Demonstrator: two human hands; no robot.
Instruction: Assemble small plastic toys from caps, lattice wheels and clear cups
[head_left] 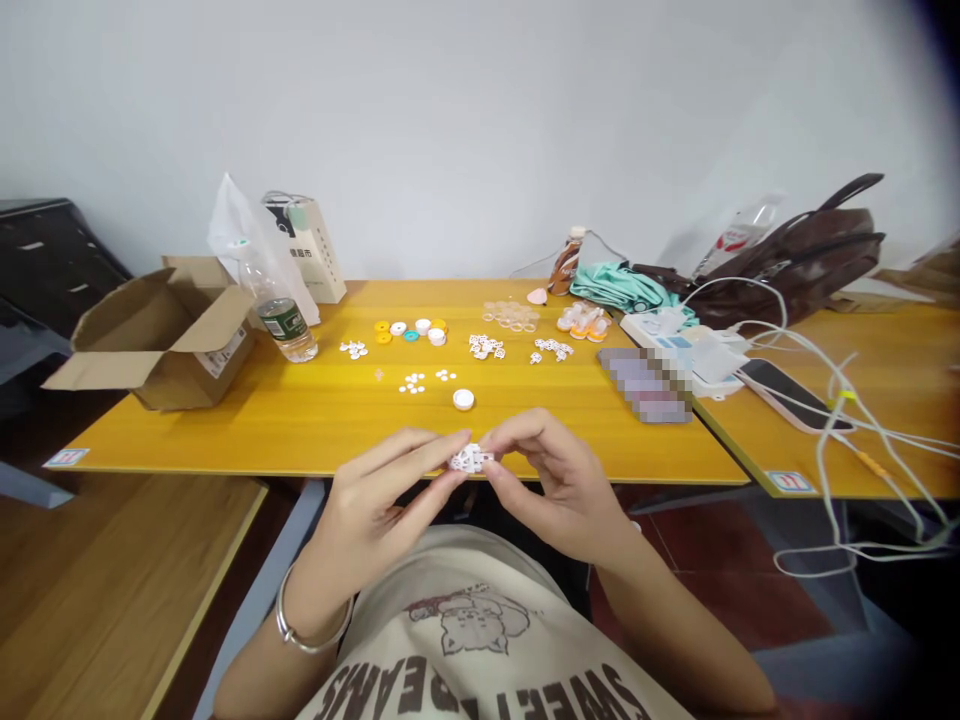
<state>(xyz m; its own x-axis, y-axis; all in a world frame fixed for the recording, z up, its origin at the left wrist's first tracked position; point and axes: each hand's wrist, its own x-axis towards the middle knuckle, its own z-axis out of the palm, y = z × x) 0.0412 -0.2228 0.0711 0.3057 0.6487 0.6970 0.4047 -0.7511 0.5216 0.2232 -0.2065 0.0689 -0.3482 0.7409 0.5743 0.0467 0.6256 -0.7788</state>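
My left hand (382, 500) and my right hand (555, 480) meet in front of my chest, just below the near edge of the yellow table (315, 430). Between their fingertips both pinch a small white plastic piece (470, 459). A silver bangle sits on my left wrist. Nearest on the table lies a white round cap (463, 399). Beyond it are small white bits (412, 382), a row of yellow, white and teal rings (411, 330), more white pieces (486, 346) and clear rings (511, 315).
An open cardboard box (161, 335) and a water bottle (279, 305) stand at the left, with a paper bag (315, 245) behind. At the right are a power strip (675, 335), a phone (795, 395), white cables (840, 400), a brown bag (795, 255) and teal cloth (619, 285).
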